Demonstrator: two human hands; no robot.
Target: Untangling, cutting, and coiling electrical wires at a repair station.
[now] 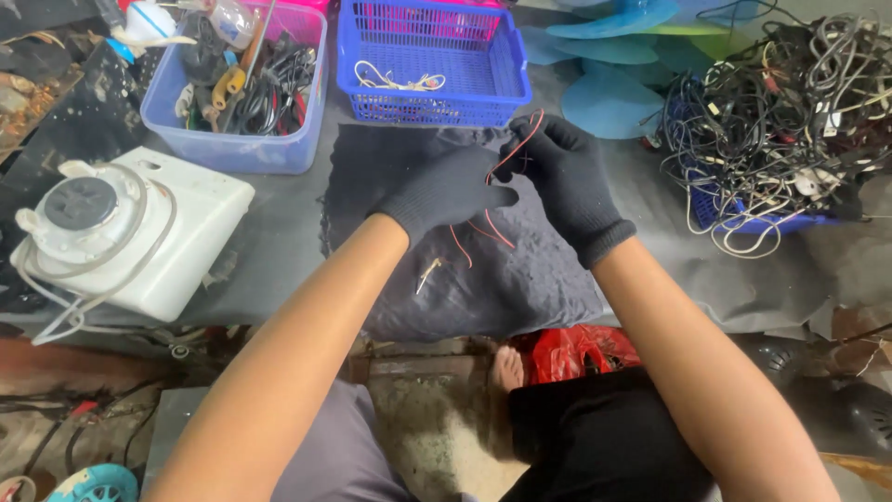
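Head view, looking down over both forearms. Left hand (444, 193): black knit glove, fingers drawn narrow, pinching the lower run of a thin red wire (506, 160). Right hand (565, 177): same black glove, fingers curled in and closed on the upper part of that wire, just beside the left hand, the two nearly touching. Red wire: held between both hands, looping up over the right fingertips and trailing down below the left hand in loose red ends. Beneath both hands: dark crumpled cloth (520, 279) spread on a grey work surface (279, 242). Below the left hand, on the cloth: small pale metal piece (428, 273), too small to identify. Beyond the hands: blue slotted basket (502, 88), holding a coil of whitish cord (400, 81). Beyond and left of the left hand: translucent blue tub (237, 149) filled with dark cables and tools. Well left of the left hand: white boxy appliance (181, 237) with a round grey top and a pale cable wrapped around it. Right of the right hand, well apart: large tangle of black and white cables (790, 102) spilling over another blue basket. Beyond the right hand: light blue fan blades (609, 98) lying flat. Near the body, under the forearms: red plastic bag (581, 351) and a bare foot (507, 367).
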